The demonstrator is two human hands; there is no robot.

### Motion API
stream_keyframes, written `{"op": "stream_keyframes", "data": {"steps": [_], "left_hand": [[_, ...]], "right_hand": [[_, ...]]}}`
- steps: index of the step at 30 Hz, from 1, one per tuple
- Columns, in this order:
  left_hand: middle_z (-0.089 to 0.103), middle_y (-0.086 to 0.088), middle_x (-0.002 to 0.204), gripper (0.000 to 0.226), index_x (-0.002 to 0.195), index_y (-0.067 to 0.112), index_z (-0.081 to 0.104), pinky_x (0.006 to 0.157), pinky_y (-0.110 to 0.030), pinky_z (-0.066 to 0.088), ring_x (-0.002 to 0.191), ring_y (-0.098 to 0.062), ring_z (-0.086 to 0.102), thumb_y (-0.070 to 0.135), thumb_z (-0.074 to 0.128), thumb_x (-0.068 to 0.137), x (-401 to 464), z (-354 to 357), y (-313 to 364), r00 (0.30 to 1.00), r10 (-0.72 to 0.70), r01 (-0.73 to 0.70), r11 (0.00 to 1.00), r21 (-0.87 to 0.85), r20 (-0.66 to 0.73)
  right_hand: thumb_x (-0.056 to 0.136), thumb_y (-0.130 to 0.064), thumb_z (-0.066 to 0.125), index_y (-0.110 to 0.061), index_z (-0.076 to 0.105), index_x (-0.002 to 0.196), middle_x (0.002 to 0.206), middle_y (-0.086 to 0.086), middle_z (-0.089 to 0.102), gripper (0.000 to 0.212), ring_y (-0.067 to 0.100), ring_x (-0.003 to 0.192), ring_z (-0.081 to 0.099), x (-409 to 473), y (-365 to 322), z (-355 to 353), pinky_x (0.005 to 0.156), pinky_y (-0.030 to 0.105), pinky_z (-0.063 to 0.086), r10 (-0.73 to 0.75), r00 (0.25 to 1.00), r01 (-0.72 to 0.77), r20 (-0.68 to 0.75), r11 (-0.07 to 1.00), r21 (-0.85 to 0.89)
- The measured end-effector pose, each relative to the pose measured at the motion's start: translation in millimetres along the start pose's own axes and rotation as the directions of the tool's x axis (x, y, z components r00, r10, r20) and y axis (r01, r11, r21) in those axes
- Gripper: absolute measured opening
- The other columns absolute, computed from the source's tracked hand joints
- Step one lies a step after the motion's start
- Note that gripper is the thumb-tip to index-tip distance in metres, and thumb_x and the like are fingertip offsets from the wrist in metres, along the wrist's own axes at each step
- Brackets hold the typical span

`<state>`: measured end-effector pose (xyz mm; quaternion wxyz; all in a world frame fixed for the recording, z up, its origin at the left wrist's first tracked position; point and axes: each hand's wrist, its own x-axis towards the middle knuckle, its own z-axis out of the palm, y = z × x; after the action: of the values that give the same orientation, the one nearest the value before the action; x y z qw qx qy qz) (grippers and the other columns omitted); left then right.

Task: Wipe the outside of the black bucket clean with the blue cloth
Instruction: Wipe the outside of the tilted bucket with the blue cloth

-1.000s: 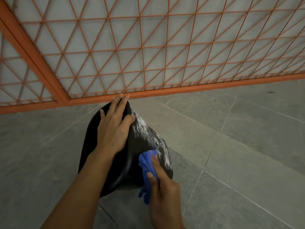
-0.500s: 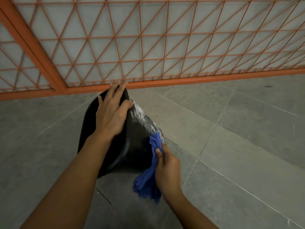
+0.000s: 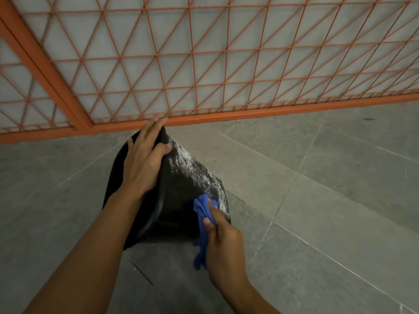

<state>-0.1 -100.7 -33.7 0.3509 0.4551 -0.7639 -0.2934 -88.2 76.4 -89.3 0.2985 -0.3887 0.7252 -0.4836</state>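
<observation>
While the left hand [image 3: 145, 164] grips the tilted bucket [image 3: 181, 184] by its rim, the right hand [image 3: 223, 242] pinches the cloth [image 3: 202, 208] against its side, white grime lying up and beyond the fingers

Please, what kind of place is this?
Probably a tiled balcony, corridor or yard, though I cannot be sure. It has a grey tile floor and an orange metal grille along its edge, with a pale surface behind.
</observation>
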Motion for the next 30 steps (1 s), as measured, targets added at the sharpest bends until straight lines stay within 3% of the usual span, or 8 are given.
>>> {"op": "stream_keyframes", "data": {"steps": [4, 7, 9, 11, 13, 15, 25, 30], "left_hand": [[0.031, 0.004, 0.153, 0.08, 0.141, 0.03, 0.039, 0.117, -0.05, 0.012, 0.143, -0.009, 0.021, 0.051, 0.033, 0.064, 0.5, 0.4, 2.1, 1.0, 0.0, 0.0, 1.0, -0.01, -0.012], [0.028, 0.008, 0.154, 0.08, 0.142, 0.033, 0.036, 0.117, -0.049, 0.01, 0.144, -0.008, 0.019, 0.051, 0.031, 0.064, -0.7, 1.7, 4.9, 1.0, 0.005, -0.005, 1.0, 0.03, 0.008], [0.03, 0.006, 0.154, 0.079, 0.142, 0.03, 0.037, 0.117, -0.049, 0.012, 0.144, -0.009, 0.02, 0.049, 0.033, 0.066, 0.4, -0.2, 0.7, 1.0, 0.012, -0.012, 1.0, 0.023, 0.012], [0.032, 0.003, 0.153, 0.08, 0.142, 0.027, 0.039, 0.117, -0.049, 0.013, 0.143, -0.012, 0.023, 0.049, 0.034, 0.065, 2.1, -3.3, -3.6, 1.0, 0.0, 0.0, 1.0, -0.007, -0.002], [0.033, 0.001, 0.153, 0.081, 0.141, 0.027, 0.04, 0.117, -0.049, 0.013, 0.142, -0.013, 0.024, 0.05, 0.034, 0.064, 2.6, -3.0, -3.4, 1.0, -0.012, 0.011, 1.0, -0.025, -0.014], [0.031, 0.004, 0.153, 0.077, 0.141, 0.03, 0.039, 0.118, -0.048, 0.01, 0.143, -0.011, 0.022, 0.047, 0.036, 0.066, 2.1, -0.7, 0.0, 1.0, -0.022, 0.022, 1.0, -0.003, -0.016], [0.032, 0.005, 0.153, 0.082, 0.141, 0.034, 0.039, 0.116, -0.051, 0.01, 0.143, -0.012, 0.023, 0.054, 0.031, 0.061, 4.8, 2.9, 2.6, 1.0, -0.023, 0.023, 0.999, 0.026, -0.004], [0.031, 0.007, 0.153, 0.083, 0.14, 0.032, 0.04, 0.117, -0.05, 0.01, 0.143, -0.009, 0.022, 0.054, 0.031, 0.061, 4.8, 0.8, 1.0, 1.0, -0.016, 0.015, 1.0, 0.008, 0.015]], "right_hand": [[0.096, -0.015, 0.041, -0.018, 0.049, 0.13, 0.088, 0.011, 0.069, 0.035, 0.021, 0.072, 0.063, 27.3, 19.7, -3.0, 0.057, 0.018, 0.04, 0.056, 0.998, -0.058, -0.025, 0.997, -0.05], [0.095, -0.011, 0.042, -0.014, 0.048, 0.131, 0.098, 0.014, 0.067, 0.036, 0.024, 0.088, 0.064, 18.4, 22.9, -6.3, 0.061, 0.014, 0.038, 0.107, 0.993, -0.11, -0.043, 0.992, -0.069], [0.095, -0.008, 0.042, -0.013, 0.044, 0.132, 0.113, 0.014, 0.063, 0.038, 0.013, 0.094, 0.061, 6.7, 16.8, -5.5, 0.064, -0.002, 0.033, 0.091, 0.996, -0.091, -0.009, 0.995, -0.048], [0.096, -0.008, 0.04, -0.015, 0.042, 0.133, 0.101, 0.014, 0.065, 0.038, -0.001, 0.076, 0.055, 11.5, 17.8, -7.0, 0.059, -0.004, 0.034, 0.074, 0.997, -0.072, 0.03, 0.995, -0.069], [0.096, -0.007, 0.039, -0.013, 0.041, 0.134, 0.094, 0.01, 0.066, 0.038, 0.01, 0.085, 0.062, 27.0, 27.1, -11.0, 0.067, 0.006, 0.04, 0.092, 0.996, -0.089, 0.022, 0.992, -0.09], [0.096, -0.004, 0.038, -0.009, 0.04, 0.134, 0.115, 0.014, 0.063, 0.039, 0.018, 0.103, 0.06, 34.8, 33.5, -13.8, 0.078, 0.012, 0.039, 0.128, 0.992, -0.126, 0.016, 0.985, -0.116], [0.093, 0.003, 0.038, -0.008, 0.044, 0.132, 0.116, 0.016, 0.063, 0.041, 0.025, 0.113, 0.056, 42.3, 43.2, -16.8, 0.064, 0.005, 0.03, 0.136, 0.991, -0.13, 0.018, 0.975, -0.178], [0.096, -0.011, 0.04, -0.017, 0.046, 0.131, 0.096, 0.013, 0.069, 0.036, 0.022, 0.077, 0.063, 29.4, 29.5, -13.1, 0.055, 0.018, 0.036, 0.049, 0.999, -0.046, 0.013, 0.985, -0.164]]}}
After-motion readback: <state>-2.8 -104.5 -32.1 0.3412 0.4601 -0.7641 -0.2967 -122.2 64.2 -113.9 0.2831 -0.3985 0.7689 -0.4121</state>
